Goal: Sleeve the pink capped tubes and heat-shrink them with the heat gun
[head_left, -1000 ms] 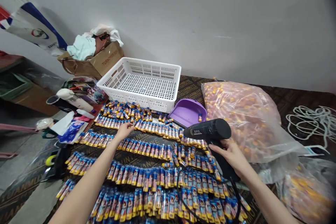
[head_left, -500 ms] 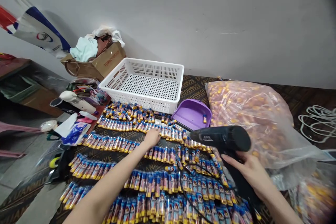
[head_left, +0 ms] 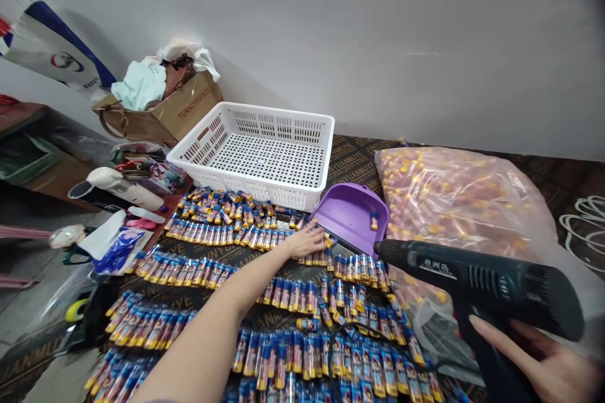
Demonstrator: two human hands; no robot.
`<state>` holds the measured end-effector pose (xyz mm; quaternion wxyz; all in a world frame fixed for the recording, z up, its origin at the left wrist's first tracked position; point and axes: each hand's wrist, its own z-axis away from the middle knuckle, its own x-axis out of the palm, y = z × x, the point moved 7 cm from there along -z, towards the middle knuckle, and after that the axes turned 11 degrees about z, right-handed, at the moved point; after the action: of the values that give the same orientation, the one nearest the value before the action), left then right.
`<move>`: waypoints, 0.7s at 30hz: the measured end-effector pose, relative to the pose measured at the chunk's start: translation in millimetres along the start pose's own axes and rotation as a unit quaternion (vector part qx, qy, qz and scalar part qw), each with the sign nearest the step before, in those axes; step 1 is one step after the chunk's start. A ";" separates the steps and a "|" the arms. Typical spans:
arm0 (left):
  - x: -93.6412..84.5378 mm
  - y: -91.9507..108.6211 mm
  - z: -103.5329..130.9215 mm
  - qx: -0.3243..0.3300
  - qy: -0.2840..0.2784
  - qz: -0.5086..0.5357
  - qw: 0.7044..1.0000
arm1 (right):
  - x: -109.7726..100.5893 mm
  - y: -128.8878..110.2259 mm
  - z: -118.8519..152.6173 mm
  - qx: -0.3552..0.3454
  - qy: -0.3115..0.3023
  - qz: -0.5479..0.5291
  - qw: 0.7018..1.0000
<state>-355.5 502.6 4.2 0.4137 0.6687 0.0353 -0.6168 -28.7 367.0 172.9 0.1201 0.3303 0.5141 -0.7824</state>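
Observation:
My right hand is wrapped around the handle of a black heat gun, whose nozzle points left near the purple dustpan. My left hand reaches over the top row of small tubes with blue and yellow ends. Its fingers are spread and lie on the tubes at the row's right part. One loose tube rests inside the dustpan. Further rows of tubes stretch across the dark printed surface below my left arm.
A white perforated basket stands behind the tubes. To the right lies a big clear bag of pink and yellow pieces. On the left are a brown box, a white bottle and scissors. A black cord crosses the tubes.
My left hand has moved right along the top row, and its fingers have spread. The heat gun has shifted right and down in my right hand, its nozzle now in clearer view.

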 end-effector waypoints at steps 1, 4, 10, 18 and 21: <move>-13.1 -9.6 1.2 -0.034 0.024 -0.004 0.999 | 7.5 -3.6 2.4 0.037 -0.016 -0.022 0.999; -52.2 -39.2 15.0 -0.142 0.125 -0.037 0.981 | 37.6 -15.9 7.0 0.104 -0.092 -0.052 0.989; -86.8 -79.7 98.3 -0.313 0.291 -0.046 0.903 | 105.0 -34.1 -1.6 0.016 -0.201 -0.049 0.978; -67.9 -91.6 231.9 -0.454 0.339 0.023 0.824 | 162.6 -63.4 8.5 -0.060 -0.248 -0.062 0.965; -58.3 -91.8 246.0 -0.485 0.322 0.054 0.812 | 180.9 -79.7 14.9 -0.083 -0.265 -0.080 0.957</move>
<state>-616.2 442.9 32.6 0.6815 0.5427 0.4249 -0.2459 -212.8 416.5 118.6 0.2158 0.0573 0.5521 -0.8033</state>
